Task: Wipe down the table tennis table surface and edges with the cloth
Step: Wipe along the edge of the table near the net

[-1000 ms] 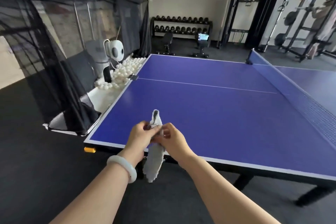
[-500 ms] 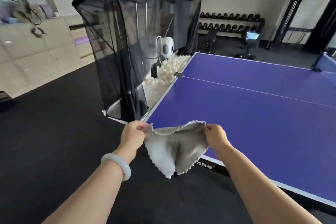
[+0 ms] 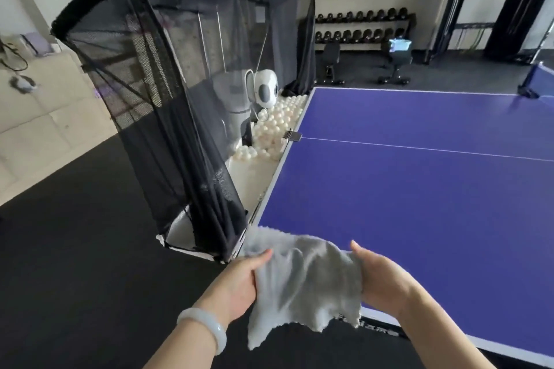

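A grey cloth is spread between both my hands over the near left corner of the blue table tennis table. My left hand grips the cloth's left side; a pale bangle sits on that wrist. My right hand holds the cloth's right side above the table's white front edge. The cloth's lower part hangs past the edge and hides the corner.
A black mesh ball-catch net stands at the table's left end, with a white ball-feeding machine and several white balls inside. The table net post is far right. Dumbbell rack and benches stand behind.
The cloth went from bunched between both hands to spread wide. The view swung left toward the table's corner, and the cloth now lies lower, over the corner.
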### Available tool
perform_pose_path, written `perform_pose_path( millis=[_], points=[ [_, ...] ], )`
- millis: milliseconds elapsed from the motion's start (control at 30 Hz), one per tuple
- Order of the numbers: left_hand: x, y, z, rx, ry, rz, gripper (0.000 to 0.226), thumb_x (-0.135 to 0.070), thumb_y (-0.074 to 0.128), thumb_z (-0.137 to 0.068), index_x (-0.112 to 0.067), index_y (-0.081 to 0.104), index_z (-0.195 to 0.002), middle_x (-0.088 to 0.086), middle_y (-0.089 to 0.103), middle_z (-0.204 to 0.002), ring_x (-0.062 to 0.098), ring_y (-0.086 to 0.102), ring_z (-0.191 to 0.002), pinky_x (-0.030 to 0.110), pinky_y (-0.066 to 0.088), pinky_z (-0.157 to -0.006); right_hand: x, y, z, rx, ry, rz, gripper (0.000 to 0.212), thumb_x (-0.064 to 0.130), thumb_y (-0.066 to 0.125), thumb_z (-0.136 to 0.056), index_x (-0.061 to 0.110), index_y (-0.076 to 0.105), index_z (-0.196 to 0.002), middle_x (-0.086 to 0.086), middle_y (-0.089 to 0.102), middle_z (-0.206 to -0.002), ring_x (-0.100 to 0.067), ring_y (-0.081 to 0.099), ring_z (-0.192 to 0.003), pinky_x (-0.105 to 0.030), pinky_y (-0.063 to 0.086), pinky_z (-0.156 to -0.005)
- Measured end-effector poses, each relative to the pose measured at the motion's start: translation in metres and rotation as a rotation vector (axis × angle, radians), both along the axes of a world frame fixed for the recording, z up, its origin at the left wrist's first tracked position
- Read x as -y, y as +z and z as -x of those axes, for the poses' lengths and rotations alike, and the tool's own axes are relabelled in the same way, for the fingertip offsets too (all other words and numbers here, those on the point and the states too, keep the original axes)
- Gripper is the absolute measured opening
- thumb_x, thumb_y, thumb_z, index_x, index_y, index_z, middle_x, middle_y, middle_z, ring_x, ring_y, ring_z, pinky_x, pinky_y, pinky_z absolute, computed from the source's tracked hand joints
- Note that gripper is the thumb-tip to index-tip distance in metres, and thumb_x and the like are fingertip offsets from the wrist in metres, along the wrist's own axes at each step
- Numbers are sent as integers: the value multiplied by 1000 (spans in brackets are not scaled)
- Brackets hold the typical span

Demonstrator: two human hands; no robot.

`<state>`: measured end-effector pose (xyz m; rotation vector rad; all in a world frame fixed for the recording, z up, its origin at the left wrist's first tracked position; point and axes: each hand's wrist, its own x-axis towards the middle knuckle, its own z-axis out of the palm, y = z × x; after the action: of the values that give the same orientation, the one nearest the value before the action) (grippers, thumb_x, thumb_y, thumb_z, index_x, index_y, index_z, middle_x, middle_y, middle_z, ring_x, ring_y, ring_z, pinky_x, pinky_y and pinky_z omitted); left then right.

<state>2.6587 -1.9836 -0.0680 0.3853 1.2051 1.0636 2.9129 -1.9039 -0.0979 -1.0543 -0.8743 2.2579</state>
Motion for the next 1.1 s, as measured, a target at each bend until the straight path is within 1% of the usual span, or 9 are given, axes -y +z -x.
perform_pose_path(
  millis=[100, 200, 300, 467, 567, 700, 800, 1000, 1100],
  points=[
    [-18, -19, 3, -326, -46, 33, 23, -17, 59, -98, -6, 67, -116, 14, 75, -101, 29, 72, -95, 37, 55, -78, -6, -2, 4, 88, 10, -79, 23, 6, 63, -83, -8, 65, -101, -16, 68, -87, -27, 68, -73, -34, 53, -61],
    [-49, -25, 10, -566, -148, 11, 19, -26, 53, -101, -21, 69, -111, 4, 76, -96, 24, 72, -91, 37, 58, -72, -18, -5, 6, 318, -153, -65, 20, -10, 54, -91, -14, 68, -105, -23, 72, -93, -32, 70, -79, -42, 60, -69],
    [-87, -30, 15, -718, -217, 8, 13, -26, 58, -97, -19, 68, -103, 7, 72, -101, 30, 67, -99, 50, 55, -90, -26, -9, 6, 610, -306, -92, 18, -5, 60, -92, -6, 71, -106, -24, 72, -99, -34, 70, -86, -52, 57, -88],
    [-136, -43, 14, -681, -373, 30, 17, -17, 73, -88, -15, 60, -98, 8, 66, -103, 22, 63, -87, 36, 52, -75, -18, -16, 7, 901, -644, -92, 19, 11, 69, -86, 19, 58, -101, -2, 63, -94, -15, 58, -70, -19, 43, -44],
    [-160, -47, 17, -530, -565, -10, 47, -3, 75, -83, -27, 55, -119, 8, 57, -115, 27, 60, -104, 43, 51, -91, 0, -17, 14, 911, -790, -114, 29, 5, 68, -84, 23, 62, -106, -1, 68, -94, -10, 58, -74, -16, 43, -53],
    [-182, -44, 17, -566, -936, -164, 46, 17, 67, -77, -14, 66, -111, 14, 64, -114, 23, 61, -101, 27, 52, -77, 35, -15, 37, 1014, -845, -151, 35, -4, 68, -76, 21, 72, -101, 0, 70, -101, -12, 61, -84, -13, 44, -61],
    [-189, -40, 11, -613, -1087, -265, 47, 24, 61, -73, -8, 68, -106, 13, 67, -110, 26, 63, -103, 31, 54, -80, 60, -14, 55, 1161, -909, -129, 40, -7, 64, -73, 19, 70, -104, 1, 68, -103, -13, 62, -92, -14, 45, -67],
    [-175, -35, 4, -811, -1210, -558, 33, 11, 58, -78, -16, 73, -88, 0, 73, -90, 16, 67, -90, 30, 57, -78, 109, -9, 84, 1363, -1063, -57, 16, 8, 69, -85, 23, 70, -88, 1, 68, -97, -14, 63, -92, -19, 41, -72],
    [-167, -36, 9, -913, -1229, -682, 23, 1, 60, -83, -16, 75, -84, -2, 73, -84, 12, 66, -79, 19, 49, -61, 131, -10, 96, 1418, -1076, -12, 8, 17, 66, -91, 21, 73, -88, 1, 64, -96, -15, 59, -91, -19, 39, -69]
  ],
)
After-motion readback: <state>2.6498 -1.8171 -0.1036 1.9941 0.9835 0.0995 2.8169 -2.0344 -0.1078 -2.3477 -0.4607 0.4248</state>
